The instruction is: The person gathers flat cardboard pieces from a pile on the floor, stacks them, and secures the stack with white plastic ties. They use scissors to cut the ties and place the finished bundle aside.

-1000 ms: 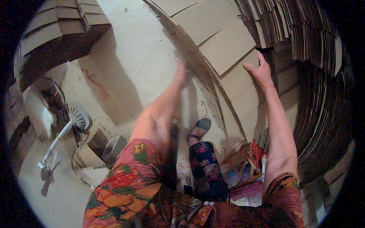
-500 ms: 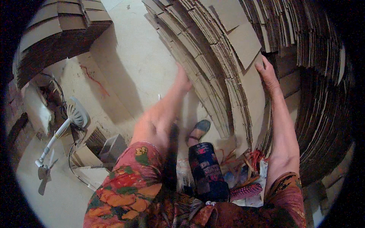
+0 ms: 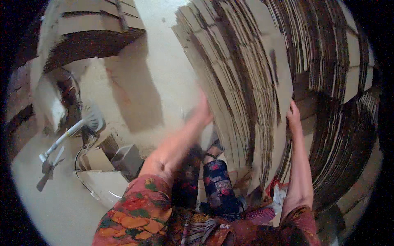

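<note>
A tall bundle of flat brown cardboard sheets [image 3: 242, 90] leans in front of me between my two hands, its layered edges curving up and away. My left hand [image 3: 204, 110], smeared by motion, presses against the bundle's left side. On the opposite side my right hand [image 3: 294, 118] grips the outer sheet's edge, with the thumb and fingers along it. The palms and some fingers are hidden behind the cardboard, and the lower end of the bundle comes down close to my legs.
More cardboard stacks [image 3: 328, 135] stand close on the right, and another pile [image 3: 90, 37] is at the far left. A white-grey fan [image 3: 92, 119] with a pole lies at left, beside small cardboard pieces [image 3: 96, 159] and a cable. Red strands and a pink patterned item [image 3: 260, 215] are near my legs.
Both hands and the cardboard bundle have come nearer to my body, with the right hand lower along the edge. The whole view has shifted, moving the left-hand pile rightward in the picture.
</note>
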Demonstrator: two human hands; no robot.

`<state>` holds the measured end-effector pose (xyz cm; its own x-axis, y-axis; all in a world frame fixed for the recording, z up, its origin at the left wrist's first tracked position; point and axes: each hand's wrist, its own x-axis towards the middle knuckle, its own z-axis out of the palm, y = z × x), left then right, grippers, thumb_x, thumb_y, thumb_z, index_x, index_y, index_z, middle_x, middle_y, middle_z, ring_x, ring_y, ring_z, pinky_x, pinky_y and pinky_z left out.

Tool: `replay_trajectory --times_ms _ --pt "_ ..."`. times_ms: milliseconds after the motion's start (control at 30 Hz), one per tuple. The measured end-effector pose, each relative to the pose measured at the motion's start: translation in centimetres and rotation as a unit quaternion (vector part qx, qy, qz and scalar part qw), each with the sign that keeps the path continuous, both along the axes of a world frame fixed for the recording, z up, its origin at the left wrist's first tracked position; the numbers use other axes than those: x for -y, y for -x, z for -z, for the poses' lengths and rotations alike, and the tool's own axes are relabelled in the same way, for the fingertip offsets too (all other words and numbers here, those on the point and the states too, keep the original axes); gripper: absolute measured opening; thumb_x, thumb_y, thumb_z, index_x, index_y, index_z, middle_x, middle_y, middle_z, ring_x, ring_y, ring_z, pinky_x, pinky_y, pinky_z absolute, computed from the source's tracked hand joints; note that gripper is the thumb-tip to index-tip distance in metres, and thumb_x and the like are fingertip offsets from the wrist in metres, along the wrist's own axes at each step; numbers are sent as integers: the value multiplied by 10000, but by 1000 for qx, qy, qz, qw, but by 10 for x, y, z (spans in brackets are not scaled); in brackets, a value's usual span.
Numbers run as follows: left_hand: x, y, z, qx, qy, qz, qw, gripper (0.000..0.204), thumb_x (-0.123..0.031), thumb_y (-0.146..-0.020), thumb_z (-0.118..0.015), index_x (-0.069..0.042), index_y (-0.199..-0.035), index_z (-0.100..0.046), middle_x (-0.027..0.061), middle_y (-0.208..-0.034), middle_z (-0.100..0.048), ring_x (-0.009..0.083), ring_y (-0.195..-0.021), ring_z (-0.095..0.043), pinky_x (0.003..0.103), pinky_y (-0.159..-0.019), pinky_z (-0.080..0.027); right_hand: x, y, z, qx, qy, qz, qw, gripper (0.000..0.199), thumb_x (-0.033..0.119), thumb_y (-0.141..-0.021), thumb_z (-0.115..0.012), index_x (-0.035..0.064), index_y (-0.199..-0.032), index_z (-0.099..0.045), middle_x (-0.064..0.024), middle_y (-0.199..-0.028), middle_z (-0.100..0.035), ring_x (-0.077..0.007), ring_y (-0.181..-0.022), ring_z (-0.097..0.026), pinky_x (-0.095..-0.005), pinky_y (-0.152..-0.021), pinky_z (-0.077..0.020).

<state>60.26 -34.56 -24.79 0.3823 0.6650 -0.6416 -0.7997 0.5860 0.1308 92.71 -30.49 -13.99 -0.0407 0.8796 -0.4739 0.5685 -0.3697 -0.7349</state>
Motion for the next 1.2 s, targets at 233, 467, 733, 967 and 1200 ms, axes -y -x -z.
replay_trajectory --times_ms 233,467,733,967,1200 --pt "41 -9 -162 -24 120 -28 992 633 -554 -864 -299 -112 -1317 -283 71 -1320 -349 260 -1195 -350 449 -984 -306 31 2 -166 37 33 32 998 500 199 -755 -513 -16 -1198 -427 -112 -1164 -507 -199 -1069 -466 -295 -936 -325" --pt "98 -33 -273 -19 -93 -57 994 702 -612 -842 -227 -114 -1336 -258 38 -1330 -345 201 -1185 -357 368 -981 -301 38 30 -361 69 10 -3 998 423 201 -776 -539 -9 -1137 -470 -83 -1057 -543 -176 -954 -502 -302 -839 -387" --pt "160 -24 -422 -14 -240 -113 964 694 -591 -854 -139 -135 -1376 -122 61 -1414 -161 234 -1284 -178 391 -1053 -162 108 16 -463 7 -99 -57 993 442 232 -798 -507 -4 -1165 -436 -98 -1094 -498 -188 -986 -468 -314 -849 -376" --pt "210 -16 -492 29 -297 -244 923 707 -599 -845 -121 -140 -1381 -67 55 -1424 -123 232 -1290 -170 395 -1059 -151 119 56 -504 20 -139 -165 976 464 257 -824 -450 -3 -1204 -392 -116 -1153 -444 -210 -1048 -422 -324 -888 -345" --pt "246 -6 -540 -117 -256 -366 887 742 -628 -824 -126 -134 -1377 -108 62 -1415 -164 233 -1285 -189 411 -1052 -168 88 108 -533 -19 -140 -276 951 487 282 -850 -392 -2 -1244 -347 -133 -1212 -390 -232 -1109 -376 -334 -928 -314"
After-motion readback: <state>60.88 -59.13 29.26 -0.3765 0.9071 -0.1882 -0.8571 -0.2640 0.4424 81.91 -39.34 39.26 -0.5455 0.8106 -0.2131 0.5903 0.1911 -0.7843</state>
